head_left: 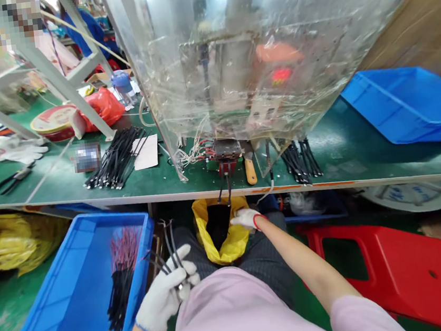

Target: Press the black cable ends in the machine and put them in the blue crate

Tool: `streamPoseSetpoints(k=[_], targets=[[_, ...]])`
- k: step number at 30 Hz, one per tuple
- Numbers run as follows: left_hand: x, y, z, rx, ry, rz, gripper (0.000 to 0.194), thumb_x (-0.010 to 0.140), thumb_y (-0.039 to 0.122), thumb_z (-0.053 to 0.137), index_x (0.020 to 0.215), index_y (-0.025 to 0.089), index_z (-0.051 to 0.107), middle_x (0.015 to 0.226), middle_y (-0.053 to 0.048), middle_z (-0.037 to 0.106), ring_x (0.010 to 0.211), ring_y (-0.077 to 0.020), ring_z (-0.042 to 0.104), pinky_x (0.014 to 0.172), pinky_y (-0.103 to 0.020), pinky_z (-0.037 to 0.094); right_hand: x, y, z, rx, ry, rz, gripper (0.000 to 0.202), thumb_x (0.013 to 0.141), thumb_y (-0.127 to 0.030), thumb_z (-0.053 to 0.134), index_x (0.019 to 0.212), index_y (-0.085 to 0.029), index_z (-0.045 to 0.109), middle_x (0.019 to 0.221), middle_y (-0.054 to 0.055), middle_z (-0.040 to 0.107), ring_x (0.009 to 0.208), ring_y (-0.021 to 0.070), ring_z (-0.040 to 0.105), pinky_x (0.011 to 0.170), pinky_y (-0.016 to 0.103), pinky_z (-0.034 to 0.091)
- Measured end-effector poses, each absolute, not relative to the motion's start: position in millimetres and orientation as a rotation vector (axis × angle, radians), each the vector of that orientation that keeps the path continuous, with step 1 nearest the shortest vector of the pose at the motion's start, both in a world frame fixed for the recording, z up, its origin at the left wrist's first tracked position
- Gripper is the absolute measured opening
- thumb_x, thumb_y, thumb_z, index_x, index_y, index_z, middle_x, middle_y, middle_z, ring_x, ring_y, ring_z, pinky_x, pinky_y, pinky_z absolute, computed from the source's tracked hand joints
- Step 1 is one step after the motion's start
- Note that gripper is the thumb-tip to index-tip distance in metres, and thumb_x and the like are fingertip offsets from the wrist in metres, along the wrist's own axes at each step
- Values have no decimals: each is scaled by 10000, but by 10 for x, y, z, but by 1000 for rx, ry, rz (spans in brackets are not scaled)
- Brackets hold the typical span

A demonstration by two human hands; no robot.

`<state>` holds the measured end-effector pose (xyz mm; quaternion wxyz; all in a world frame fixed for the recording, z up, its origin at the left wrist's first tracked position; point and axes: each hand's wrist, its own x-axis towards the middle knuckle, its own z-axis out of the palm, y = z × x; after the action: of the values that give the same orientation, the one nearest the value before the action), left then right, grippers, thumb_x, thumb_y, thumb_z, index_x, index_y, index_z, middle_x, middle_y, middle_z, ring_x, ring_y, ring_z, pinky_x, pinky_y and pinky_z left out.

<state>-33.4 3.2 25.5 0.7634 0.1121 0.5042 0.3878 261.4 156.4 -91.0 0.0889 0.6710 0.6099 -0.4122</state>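
My left hand (pixel 169 293), in a white glove, is closed on a few black cables (pixel 169 248) left of my lap. Between my legs sits a yellow bag (pixel 230 250), its mouth open and dark inside. At the bag's right rim is my right hand (pixel 246 219), also gloved; its fingers are too small to make out. Above the bag, two black cables (pixel 228 183) hang from a small machine (pixel 226 149) at the table edge. A bundle of black cables (pixel 114 161) lies left on the green table (pixel 194 185), and another bundle (pixel 297 162) lies right.
A blue bin (pixel 61 306) with red-and-black cables stands at the lower left. A clear plastic shield (pixel 233 68) overhangs the machine. A scraper (pixel 250 170) lies beside it. Blue trays (pixel 408 107) are at right, above a red stool (pixel 415 265). People sit at the back left.
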Motion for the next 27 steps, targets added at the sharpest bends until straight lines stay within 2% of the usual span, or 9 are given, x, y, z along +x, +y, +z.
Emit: streamPoseSetpoints(k=[2, 5, 7, 9, 11, 15, 18, 22, 27], targets=[[-164, 279, 277, 247, 955, 901, 728, 635, 201, 825, 1286, 269, 506, 740, 14, 566, 637, -133, 583, 419, -147, 281, 2631, 1429, -794, 1934, 1910, -1215, 444, 736, -302, 745, 1139, -135, 663, 1083, 117, 685, 998, 254, 636, 836, 296, 460], [100, 666, 323, 248, 775, 967, 685, 711, 227, 783, 1323, 273, 479, 669, 42, 478, 570, -96, 496, 408, -135, 261, 2732, 1222, -515, 1960, 2049, -1150, 368, 845, -273, 592, 1201, -188, 630, 1126, 83, 680, 1032, 220, 625, 863, 272, 420], [260, 917, 343, 233, 707, 1005, 580, 738, 257, 767, 1265, 224, 526, 611, 66, 392, 505, -67, 399, 396, -126, 233, 2842, 1094, -272, 1955, 2162, -1070, 317, 932, -378, 457, 1043, -193, 690, 1030, 83, 701, 977, 224, 639, 833, 285, 416], [419, 1147, 356, 252, 677, 1025, 516, 749, 263, 761, 1214, 179, 553, 577, 89, 313, 461, -47, 301, 384, -123, 193, 2947, 983, -17, 1931, 2255, -947, 517, 954, -520, 352, 807, -177, 709, 862, 113, 705, 868, 254, 652, 775, 314, 418], [581, 1329, 372, 326, 673, 1032, 550, 744, 263, 766, 1236, 164, 540, 556, 107, 278, 437, -39, 247, 379, -125, 163, 3038, 913, 229, 1944, 2315, -827, 583, 941, -565, 343, 690, -171, 692, 770, 131, 689, 798, 266, 649, 747, 329, 416], [841, 1499, 419, 507, 727, 998, 723, 722, 292, 776, 1354, 172, 447, 510, 128, 306, 408, -37, 277, 388, -128, 171, 3304, 1013, 710, 2031, 2433, -843, 249, 865, -371, 527, 908, -234, 731, 916, 53, 719, 872, 228, 644, 786, 290, 419], [904, 1502, 439, 604, 791, 908, 784, 715, 380, 763, 1381, 158, 414, 475, 128, 339, 387, -53, 321, 378, -138, 171, 3706, 1360, 1017, 2396, 2331, -810, 272, 856, -311, 505, 1033, -278, 708, 985, -3, 720, 845, 184, 643, 762, 257, 427], [858, 1443, 430, 733, 869, 813, 758, 728, 453, 729, 1354, 140, 440, 440, 119, 372, 368, -69, 354, 358, -150, 186, 4312, 2042, 1124, 2911, 1852, -376, 362, 889, -386, 448, 1086, -208, 695, 990, 91, 716, 918, 235, 646, 757, 284, 432], [812, 1358, 396, 929, 974, 717, 630, 789, 518, 644, 1264, 125, 515, 409, 108, 385, 347, -82, 377, 335, -162, 239, 4613, 2615, 879, 2909, 1528, -203, 508, 860, -476, 503, 1107, -69, 679, 1094, 243, 666, 1026, 329, 634, 800, 354, 455]])
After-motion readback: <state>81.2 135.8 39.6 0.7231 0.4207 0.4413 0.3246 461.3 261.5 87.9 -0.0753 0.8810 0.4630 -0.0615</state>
